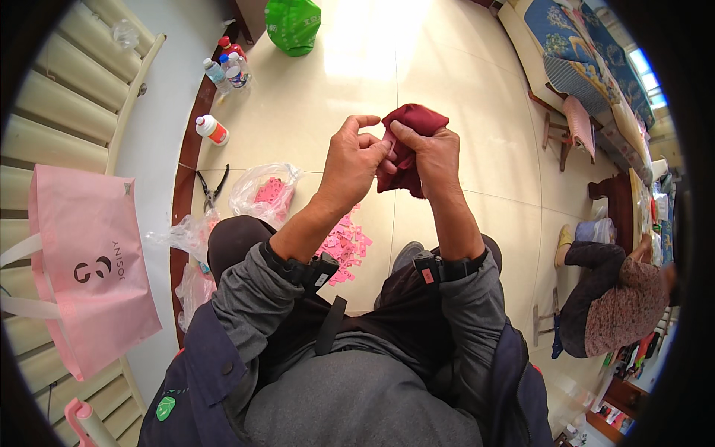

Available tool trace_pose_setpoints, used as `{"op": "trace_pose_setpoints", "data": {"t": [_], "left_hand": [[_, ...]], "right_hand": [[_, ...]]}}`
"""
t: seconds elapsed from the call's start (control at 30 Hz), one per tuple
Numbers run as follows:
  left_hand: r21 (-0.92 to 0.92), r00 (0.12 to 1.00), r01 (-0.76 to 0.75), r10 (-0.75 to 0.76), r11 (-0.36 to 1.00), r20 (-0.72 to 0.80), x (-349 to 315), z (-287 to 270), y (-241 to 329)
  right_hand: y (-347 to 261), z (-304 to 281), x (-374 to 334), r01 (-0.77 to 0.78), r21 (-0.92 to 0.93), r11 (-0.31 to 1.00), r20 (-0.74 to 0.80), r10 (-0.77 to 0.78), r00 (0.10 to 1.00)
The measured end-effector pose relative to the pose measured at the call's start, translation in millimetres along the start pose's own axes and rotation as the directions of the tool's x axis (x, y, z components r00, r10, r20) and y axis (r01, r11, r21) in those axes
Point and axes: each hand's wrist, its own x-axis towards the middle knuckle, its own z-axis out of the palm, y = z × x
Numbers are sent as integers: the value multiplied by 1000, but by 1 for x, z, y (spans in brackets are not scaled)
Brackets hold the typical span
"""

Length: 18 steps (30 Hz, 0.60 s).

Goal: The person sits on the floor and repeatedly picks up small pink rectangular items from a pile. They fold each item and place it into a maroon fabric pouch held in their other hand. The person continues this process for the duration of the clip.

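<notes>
A folded piece of dark red cloth (414, 118) is held up in front of me, above the tiled floor. My right hand (438, 153) grips it from the right, thumb pressed on top. From the left, my left hand (356, 156) has its thumb and bent fingers closed at the cloth's left edge, with the index finger raised. Something pale pink shows at these fingertips, too small to make out. Below my hands, many small pink paper tags (344, 249) lie in a heap on the floor. A clear plastic bag (242, 195) beside them holds more pink tags.
Black-handled pliers or cutters (211, 191) lie near the left wall, by a white bottle (211, 130) and several other bottles. A pink tote bag (93, 261) is at far left, a green bag (293, 28) ahead. Another person (622, 298) sits at right, near a sofa (555, 45).
</notes>
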Motion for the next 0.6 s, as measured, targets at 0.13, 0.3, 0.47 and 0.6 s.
{"op": "trace_pose_setpoints", "data": {"t": [0.13, 0.3, 0.47, 0.6], "left_hand": [[-20, 1000, 8, -8, 1000, 4, 0, -1, -1], [-8, 998, 55, -55, 998, -30, -2, -6, 2], [13, 995, 62, -61, 998, -73, -4, -10, 3], [31, 994, 47, -43, 998, -96, -3, -10, 0]], "right_hand": [[1, -1, 0, -7, -9, 1000, 9, 7, 1000], [1, -12, 6, -110, 123, 986, -41, 116, 992], [1, -21, 6, -196, 288, 937, 104, 173, 979], [2, -17, 3, -288, 291, 912, 186, 242, 952]]}}
